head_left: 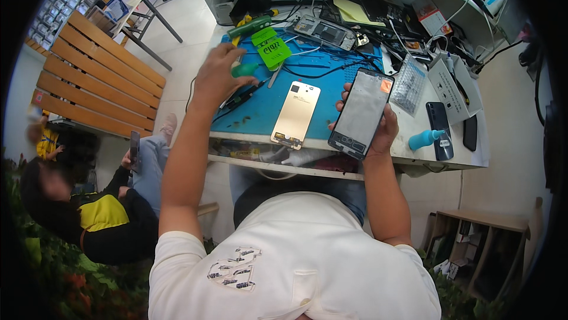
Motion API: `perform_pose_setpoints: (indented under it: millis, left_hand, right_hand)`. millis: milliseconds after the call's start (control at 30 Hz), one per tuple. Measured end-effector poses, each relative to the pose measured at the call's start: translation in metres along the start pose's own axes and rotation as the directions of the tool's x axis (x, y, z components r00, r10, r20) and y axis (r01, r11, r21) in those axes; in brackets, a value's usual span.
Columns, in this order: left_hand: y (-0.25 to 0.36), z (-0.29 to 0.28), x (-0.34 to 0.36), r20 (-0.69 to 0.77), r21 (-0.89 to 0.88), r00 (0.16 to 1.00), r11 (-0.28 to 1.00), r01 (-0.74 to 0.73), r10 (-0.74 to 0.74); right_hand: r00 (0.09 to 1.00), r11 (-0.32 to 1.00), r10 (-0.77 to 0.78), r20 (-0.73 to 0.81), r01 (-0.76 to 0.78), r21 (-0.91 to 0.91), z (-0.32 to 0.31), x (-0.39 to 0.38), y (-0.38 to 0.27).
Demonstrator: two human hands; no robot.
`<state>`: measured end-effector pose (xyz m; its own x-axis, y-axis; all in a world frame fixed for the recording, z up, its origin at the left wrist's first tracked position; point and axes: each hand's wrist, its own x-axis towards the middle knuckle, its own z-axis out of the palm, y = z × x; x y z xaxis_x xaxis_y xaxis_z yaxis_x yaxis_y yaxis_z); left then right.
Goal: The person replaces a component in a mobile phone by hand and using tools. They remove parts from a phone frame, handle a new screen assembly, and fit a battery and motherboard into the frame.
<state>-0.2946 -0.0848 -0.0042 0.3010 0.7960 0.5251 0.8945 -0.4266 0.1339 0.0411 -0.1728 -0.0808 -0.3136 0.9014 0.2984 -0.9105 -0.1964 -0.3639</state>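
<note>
Between the 2 grips, a gold panel [297,111] lies on the blue mat [257,107], its connector end near the counter's [408,157] front edge. A careless sweep of either wrist could push it into the open drawer [248,151] below. The right grip [384,130] clasps a dark-framed phone part [362,110] near that same edge; its flat faces look slick, so a loosened hold might let it drop. Just beside the left grip's [220,76] thumb sits a green item [244,70] — whether they touch, I cannot tell — and a hasty pinch could knock it. The left arm reaches well forward, wrist bent inward, fingers and thumb parted. The right forearm comes in shorter, hand cradling from behind: fingertips along the left side, thumb on the right.
</note>
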Motion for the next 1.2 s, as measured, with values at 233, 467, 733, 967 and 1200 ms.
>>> perform_pose_setpoints:
  millis: [233,467,733,967,1200]
  left_hand:
    - [0.099,-0.013,-0.030,0.450,-0.068,0.833,0.918,0.391,-0.322]
    - [0.070,-0.010,-0.063,0.601,-0.692,0.674,0.142,0.708,-0.430]
    - [0.066,-0.034,-0.130,0.854,-0.448,0.432,0.010,0.894,-0.291]
    - [0.097,-0.013,-0.156,0.802,-0.596,0.483,-0.534,0.600,-0.352]
    - [0.111,-0.011,-0.156,0.783,-0.621,0.461,-0.553,0.555,-0.417]
  right_hand:
    - [0.999,0.997,0.045,-0.005,-0.045,-0.068,-0.005,0.000,0.001]
    - [0.958,0.963,0.252,-0.137,-0.263,-0.065,0.020,-0.029,0.009]
    - [0.925,0.927,0.357,-0.127,-0.368,-0.077,0.018,-0.039,0.006]
    - [0.921,0.909,0.355,-0.160,-0.380,-0.169,0.023,-0.023,0.003]
    - [0.939,0.926,0.324,-0.115,-0.340,-0.166,0.017,-0.011,0.001]
